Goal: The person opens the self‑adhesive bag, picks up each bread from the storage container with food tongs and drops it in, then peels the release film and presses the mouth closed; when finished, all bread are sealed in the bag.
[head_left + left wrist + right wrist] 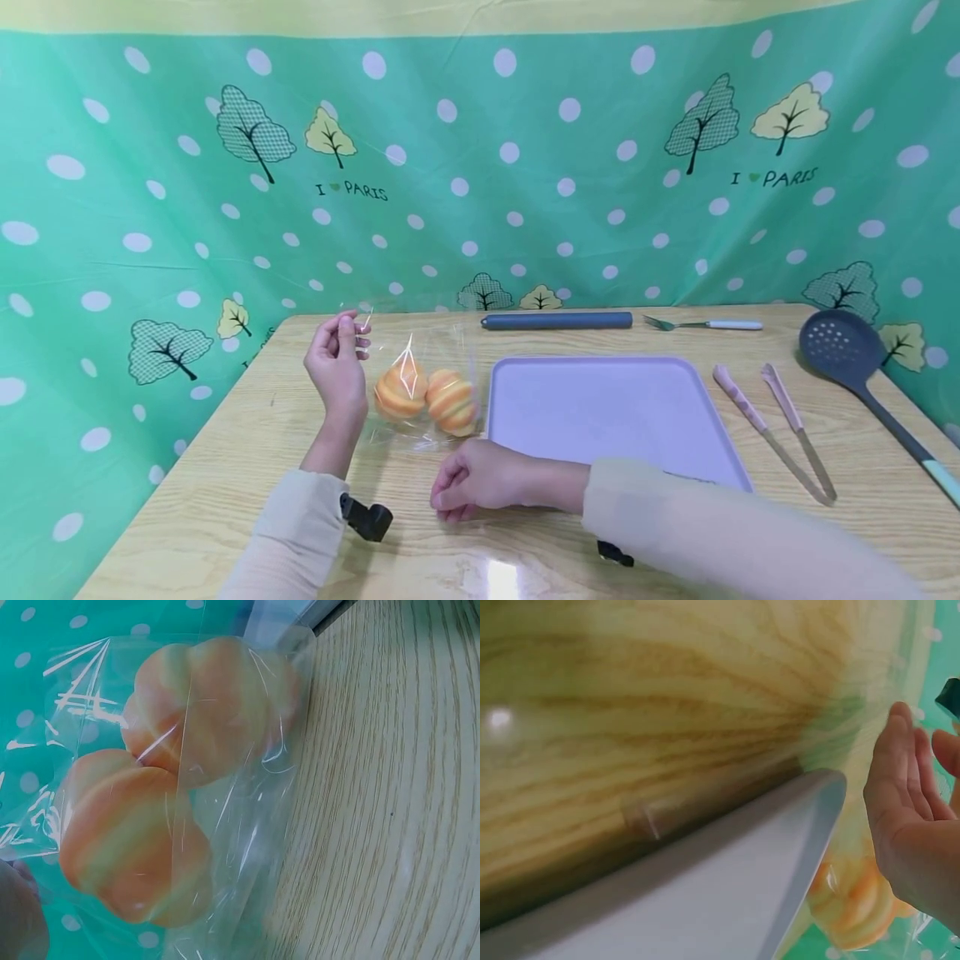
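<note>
My left hand [337, 362] pinches the upper left edge of a clear plastic bag [450, 337]. Inside the bag sit two striped orange-and-cream bread rolls [401, 392], side by side; the left wrist view shows these rolls [135, 840] up close through the shiny film. My right hand [483, 479] is below the bag, near the front left part of a lilac tray [600, 400]. Its fingers are loosely bent, with nothing visible between them. In the right wrist view, that hand [911, 817] appears beside the tray's corner [825, 795].
A dark rolling pin [557, 321] and a fork [702, 325] lie at the back of the wooden table [420, 550]. Pink-handled tongs [780, 437] rest right of the tray. A dark slotted skimmer [843, 346] lies at the far right. A green dotted cloth [480, 108] hangs behind.
</note>
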A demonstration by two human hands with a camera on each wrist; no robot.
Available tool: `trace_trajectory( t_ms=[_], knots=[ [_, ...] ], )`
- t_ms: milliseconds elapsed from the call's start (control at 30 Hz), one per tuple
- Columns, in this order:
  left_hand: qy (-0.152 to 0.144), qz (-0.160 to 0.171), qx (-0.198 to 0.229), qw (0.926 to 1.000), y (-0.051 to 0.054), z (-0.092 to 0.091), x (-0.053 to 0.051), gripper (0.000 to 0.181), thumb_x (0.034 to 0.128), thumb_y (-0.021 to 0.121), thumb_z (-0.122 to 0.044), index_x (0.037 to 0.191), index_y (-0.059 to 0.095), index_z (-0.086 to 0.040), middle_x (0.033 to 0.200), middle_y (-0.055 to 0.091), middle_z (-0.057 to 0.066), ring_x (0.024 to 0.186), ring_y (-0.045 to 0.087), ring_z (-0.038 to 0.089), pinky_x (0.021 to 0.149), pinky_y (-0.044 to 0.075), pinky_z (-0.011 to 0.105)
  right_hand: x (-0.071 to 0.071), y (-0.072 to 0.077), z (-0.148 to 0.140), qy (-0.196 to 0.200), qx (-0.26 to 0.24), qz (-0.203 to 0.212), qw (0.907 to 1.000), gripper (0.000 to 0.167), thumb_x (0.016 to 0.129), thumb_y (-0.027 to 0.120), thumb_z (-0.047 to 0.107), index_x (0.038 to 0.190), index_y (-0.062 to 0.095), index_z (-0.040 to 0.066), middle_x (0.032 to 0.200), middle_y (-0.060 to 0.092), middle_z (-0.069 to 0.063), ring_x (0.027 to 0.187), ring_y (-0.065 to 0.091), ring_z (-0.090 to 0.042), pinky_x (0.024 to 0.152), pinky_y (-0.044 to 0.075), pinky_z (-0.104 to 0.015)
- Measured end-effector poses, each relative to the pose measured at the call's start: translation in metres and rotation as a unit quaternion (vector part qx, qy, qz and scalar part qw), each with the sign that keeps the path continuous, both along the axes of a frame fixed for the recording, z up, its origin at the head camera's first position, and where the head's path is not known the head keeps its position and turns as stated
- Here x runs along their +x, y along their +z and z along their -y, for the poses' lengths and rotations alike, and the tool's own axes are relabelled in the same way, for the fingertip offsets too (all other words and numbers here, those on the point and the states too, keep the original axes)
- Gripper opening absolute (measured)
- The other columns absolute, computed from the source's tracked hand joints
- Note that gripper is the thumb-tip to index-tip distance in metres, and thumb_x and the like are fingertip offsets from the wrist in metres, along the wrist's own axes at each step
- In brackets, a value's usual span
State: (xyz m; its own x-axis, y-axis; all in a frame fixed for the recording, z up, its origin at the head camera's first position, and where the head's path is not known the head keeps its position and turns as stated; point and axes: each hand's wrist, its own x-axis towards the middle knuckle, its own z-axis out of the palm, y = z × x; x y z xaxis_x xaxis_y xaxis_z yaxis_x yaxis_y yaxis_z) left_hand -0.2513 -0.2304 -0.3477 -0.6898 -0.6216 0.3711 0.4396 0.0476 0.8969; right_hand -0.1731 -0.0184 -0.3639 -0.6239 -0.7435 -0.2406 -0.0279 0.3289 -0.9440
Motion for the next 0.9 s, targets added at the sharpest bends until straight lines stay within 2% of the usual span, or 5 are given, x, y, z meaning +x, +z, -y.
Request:
trace_trajectory(
  t_ms=[267,500,600,833,900],
  knots=[
    [-0.003,0.005,-0.009,0.9999,-0.001,0.001,0.001,0.014,0.1046,0.059,-0.017,0.103,0.071,-0.010,0.080,0.069,-0.007,0.068,0.061,0.006,0.058,0.049,0.016,-0.005,0.001,-0.001,0.043,0.073,-0.107,0.9907,0.004,0.091,0.074,0.002,0.088,0.077,0.002,0.071,0.071,-0.004,0.058,0.060,-0.007,0.055,0.048,-0.016],
    [-0.005,0.003,-0.012,0.9999,0.000,0.001,-0.001,0.014,0.1047,0.059,-0.017,0.102,0.071,-0.011,0.080,0.069,-0.007,0.068,0.061,0.007,0.057,0.049,0.016,-0.017,0.008,-0.005,0.109,0.100,-0.237,0.9601,0.010,0.095,0.071,0.011,0.097,0.078,0.006,0.070,0.067,0.009,0.061,0.054,0.005,0.063,0.048,-0.015],
    [-0.008,0.006,-0.011,0.9999,-0.001,0.001,-0.001,0.014,0.1047,0.059,-0.017,0.104,0.071,-0.010,0.080,0.069,-0.007,0.068,0.061,0.007,0.057,0.049,0.016,-0.020,0.013,-0.007,0.112,0.091,-0.253,0.9567,0.008,0.095,0.070,0.011,0.094,0.078,0.008,0.069,0.064,0.012,0.064,0.052,0.006,0.065,0.048,-0.015],
    [-0.009,0.005,-0.005,0.9999,-0.002,0.004,-0.001,0.014,0.1045,0.059,-0.016,0.103,0.071,-0.010,0.080,0.070,-0.008,0.069,0.061,0.009,0.058,0.050,0.016,-0.026,0.035,-0.016,0.108,0.029,-0.219,0.9693,0.009,0.097,0.070,0.012,0.094,0.077,0.008,0.074,0.068,0.002,0.063,0.060,-0.002,0.062,0.053,-0.019],
    [-0.012,0.002,-0.005,0.9999,-0.002,0.003,-0.001,0.013,0.1045,0.059,-0.016,0.103,0.071,-0.010,0.080,0.070,-0.008,0.069,0.062,0.009,0.058,0.050,0.016,-0.030,0.044,-0.020,0.089,0.012,-0.222,0.9710,0.008,0.097,0.070,0.014,0.097,0.077,0.008,0.078,0.070,0.002,0.066,0.062,-0.005,0.063,0.055,-0.022]
  ],
)
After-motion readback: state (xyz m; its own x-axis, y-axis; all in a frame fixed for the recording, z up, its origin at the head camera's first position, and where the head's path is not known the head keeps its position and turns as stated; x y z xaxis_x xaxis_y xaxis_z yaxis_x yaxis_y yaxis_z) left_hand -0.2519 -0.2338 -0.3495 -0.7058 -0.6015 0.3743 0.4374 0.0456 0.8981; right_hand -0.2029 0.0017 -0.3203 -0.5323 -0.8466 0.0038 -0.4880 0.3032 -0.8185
